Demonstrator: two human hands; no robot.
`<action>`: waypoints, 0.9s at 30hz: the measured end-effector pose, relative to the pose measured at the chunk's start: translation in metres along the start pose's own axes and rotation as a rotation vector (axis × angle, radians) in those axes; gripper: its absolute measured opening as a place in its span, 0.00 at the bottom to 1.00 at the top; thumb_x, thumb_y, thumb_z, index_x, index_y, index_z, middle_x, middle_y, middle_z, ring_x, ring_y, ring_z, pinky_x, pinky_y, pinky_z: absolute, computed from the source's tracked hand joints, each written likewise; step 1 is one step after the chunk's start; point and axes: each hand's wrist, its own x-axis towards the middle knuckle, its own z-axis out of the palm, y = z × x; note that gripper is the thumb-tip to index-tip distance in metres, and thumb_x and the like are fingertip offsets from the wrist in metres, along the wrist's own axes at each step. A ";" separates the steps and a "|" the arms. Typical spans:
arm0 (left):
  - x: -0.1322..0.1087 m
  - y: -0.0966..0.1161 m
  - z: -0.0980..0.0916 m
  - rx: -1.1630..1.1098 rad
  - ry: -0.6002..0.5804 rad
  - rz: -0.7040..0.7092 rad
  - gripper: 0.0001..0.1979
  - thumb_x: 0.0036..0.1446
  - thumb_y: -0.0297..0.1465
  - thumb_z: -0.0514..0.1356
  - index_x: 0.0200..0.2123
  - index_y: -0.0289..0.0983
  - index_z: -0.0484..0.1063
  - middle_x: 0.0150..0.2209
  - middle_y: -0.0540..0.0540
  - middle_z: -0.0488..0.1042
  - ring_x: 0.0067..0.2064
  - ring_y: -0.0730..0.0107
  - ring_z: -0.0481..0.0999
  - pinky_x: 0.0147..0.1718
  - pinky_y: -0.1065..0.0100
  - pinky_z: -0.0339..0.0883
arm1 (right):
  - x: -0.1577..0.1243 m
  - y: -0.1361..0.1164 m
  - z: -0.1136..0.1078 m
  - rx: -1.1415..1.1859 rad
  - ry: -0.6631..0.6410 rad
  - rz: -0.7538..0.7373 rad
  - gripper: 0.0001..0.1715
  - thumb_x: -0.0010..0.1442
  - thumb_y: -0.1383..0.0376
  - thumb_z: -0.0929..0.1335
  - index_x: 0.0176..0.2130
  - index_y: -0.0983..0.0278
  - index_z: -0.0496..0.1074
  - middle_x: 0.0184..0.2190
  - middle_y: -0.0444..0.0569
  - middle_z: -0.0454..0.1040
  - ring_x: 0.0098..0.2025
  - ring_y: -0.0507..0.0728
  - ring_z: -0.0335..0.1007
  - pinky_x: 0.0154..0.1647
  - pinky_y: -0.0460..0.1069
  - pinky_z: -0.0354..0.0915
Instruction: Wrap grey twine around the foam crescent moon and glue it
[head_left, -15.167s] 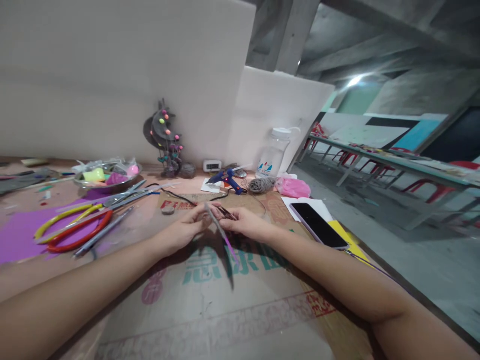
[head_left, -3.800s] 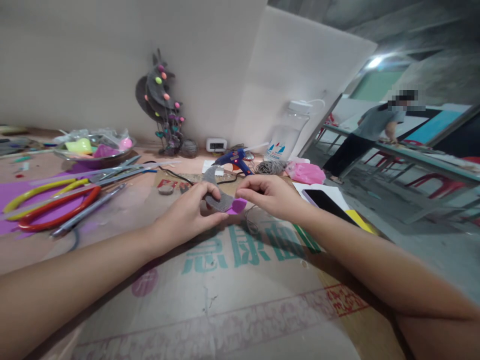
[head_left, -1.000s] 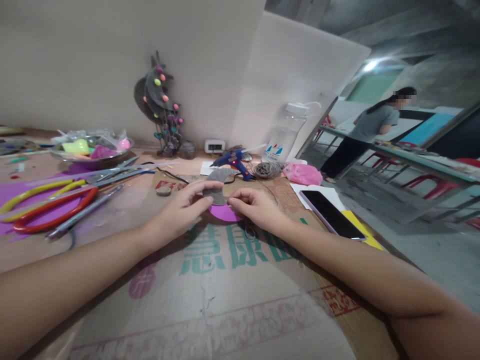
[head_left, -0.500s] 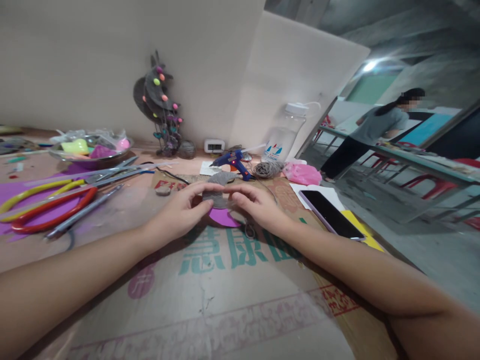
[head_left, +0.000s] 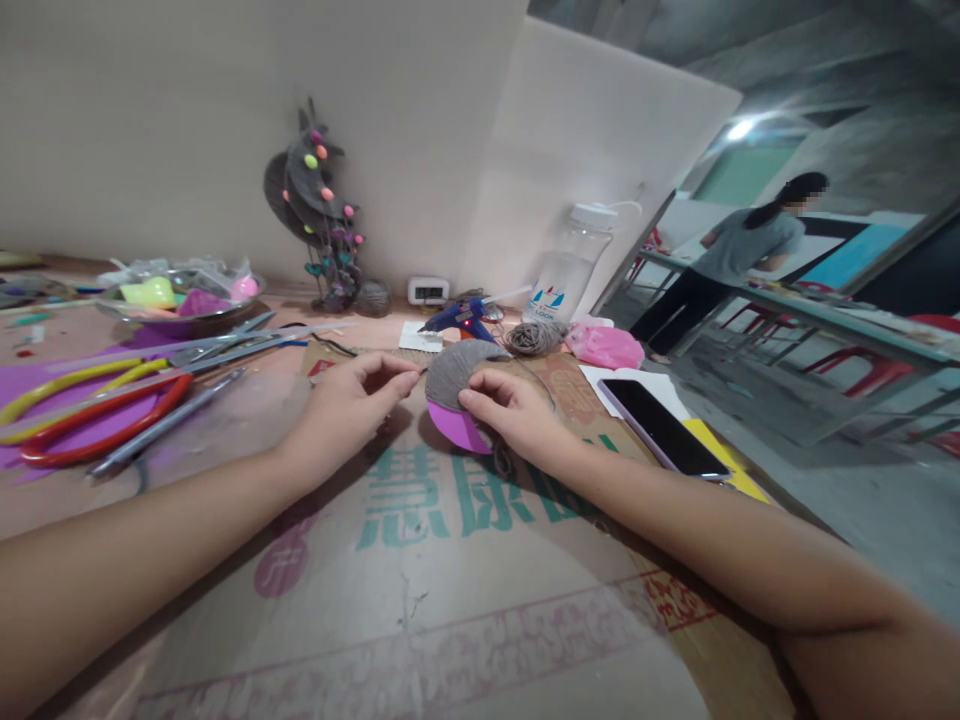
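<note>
A crescent-shaped piece [head_left: 459, 376] is wrapped in grey yarn over most of its length, with a bare purple end [head_left: 457, 428] at the bottom. My right hand [head_left: 514, 405] pinches its right edge between thumb and fingers, tilting it above the cardboard. Just left of the crescent, my left hand [head_left: 367, 395] has thumb and forefinger pinched together. A short bit of grey yarn seems to run from those fingertips to the crescent's edge. Below my right hand, a loose loop of yarn [head_left: 502, 459] lies partly hidden.
Behind the crescent are a blue glue gun [head_left: 466, 318], a yarn ball [head_left: 536, 338] and a water bottle [head_left: 570, 265]. Scissors [head_left: 105, 415] and a bowl [head_left: 187, 322] lie left, a phone [head_left: 664, 427] right. A printed cardboard sheet [head_left: 420, 630] covers the front. A person [head_left: 739, 250] stands beyond.
My left hand has drawn away to the left from the crescent, fingers now pinched. The crescent shows more fully, tilted up in my right hand. The person in the background has shifted slightly left.
</note>
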 end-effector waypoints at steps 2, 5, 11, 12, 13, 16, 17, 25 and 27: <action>0.000 0.002 -0.001 0.015 0.017 -0.036 0.13 0.53 0.40 0.58 0.35 0.36 0.72 0.27 0.49 0.71 0.21 0.76 0.66 0.18 0.73 0.58 | 0.000 0.000 0.000 0.006 0.016 -0.004 0.13 0.54 0.56 0.65 0.29 0.64 0.64 0.24 0.42 0.63 0.26 0.49 0.57 0.26 0.45 0.56; 0.000 0.004 -0.002 0.030 -0.005 -0.026 0.15 0.54 0.41 0.57 0.36 0.35 0.74 0.30 0.47 0.73 0.22 0.76 0.65 0.18 0.74 0.57 | 0.000 0.000 0.001 0.008 0.030 -0.010 0.12 0.54 0.57 0.65 0.28 0.64 0.64 0.23 0.41 0.61 0.25 0.48 0.54 0.25 0.44 0.54; 0.000 0.001 -0.001 0.066 -0.060 -0.019 0.17 0.56 0.41 0.54 0.38 0.35 0.75 0.29 0.47 0.73 0.22 0.75 0.64 0.18 0.74 0.58 | -0.001 0.001 0.001 -0.014 0.016 -0.018 0.12 0.55 0.58 0.65 0.28 0.64 0.63 0.21 0.40 0.59 0.23 0.48 0.54 0.24 0.45 0.53; 0.000 0.002 -0.001 0.078 -0.064 -0.025 0.17 0.56 0.41 0.54 0.39 0.36 0.75 0.28 0.47 0.73 0.22 0.75 0.64 0.18 0.74 0.58 | -0.001 0.001 0.001 -0.013 0.018 -0.022 0.12 0.55 0.58 0.65 0.28 0.64 0.63 0.21 0.40 0.59 0.23 0.48 0.54 0.24 0.45 0.53; 0.000 0.002 -0.001 0.087 -0.061 -0.033 0.17 0.55 0.40 0.55 0.39 0.36 0.76 0.27 0.48 0.72 0.22 0.75 0.63 0.18 0.74 0.58 | 0.000 0.001 0.001 -0.013 0.020 -0.024 0.12 0.55 0.58 0.65 0.28 0.64 0.63 0.22 0.40 0.59 0.23 0.48 0.54 0.24 0.45 0.53; -0.001 0.006 0.000 0.083 -0.034 -0.066 0.15 0.53 0.39 0.57 0.38 0.37 0.77 0.26 0.49 0.71 0.21 0.76 0.63 0.18 0.74 0.58 | 0.000 0.002 0.001 -0.014 0.022 -0.030 0.11 0.55 0.58 0.65 0.28 0.64 0.64 0.23 0.41 0.61 0.24 0.48 0.55 0.25 0.45 0.54; -0.002 0.007 0.000 0.081 -0.030 -0.078 0.14 0.52 0.39 0.58 0.37 0.37 0.77 0.25 0.49 0.71 0.21 0.75 0.64 0.18 0.74 0.58 | 0.000 0.002 0.001 -0.015 0.022 -0.030 0.12 0.55 0.58 0.65 0.28 0.64 0.64 0.23 0.41 0.61 0.24 0.48 0.55 0.25 0.45 0.54; 0.002 -0.003 -0.001 0.041 -0.072 -0.001 0.17 0.57 0.43 0.53 0.29 0.35 0.72 0.22 0.51 0.68 0.20 0.76 0.64 0.18 0.74 0.58 | -0.002 0.000 0.002 -0.044 0.026 -0.025 0.11 0.56 0.58 0.64 0.29 0.64 0.64 0.23 0.41 0.61 0.24 0.48 0.56 0.24 0.44 0.54; 0.002 -0.005 -0.001 0.024 -0.115 0.031 0.19 0.59 0.44 0.49 0.32 0.36 0.72 0.25 0.49 0.71 0.23 0.75 0.67 0.19 0.74 0.58 | -0.002 0.000 0.002 -0.066 0.023 -0.028 0.11 0.56 0.58 0.64 0.28 0.64 0.64 0.23 0.41 0.61 0.24 0.48 0.55 0.24 0.44 0.54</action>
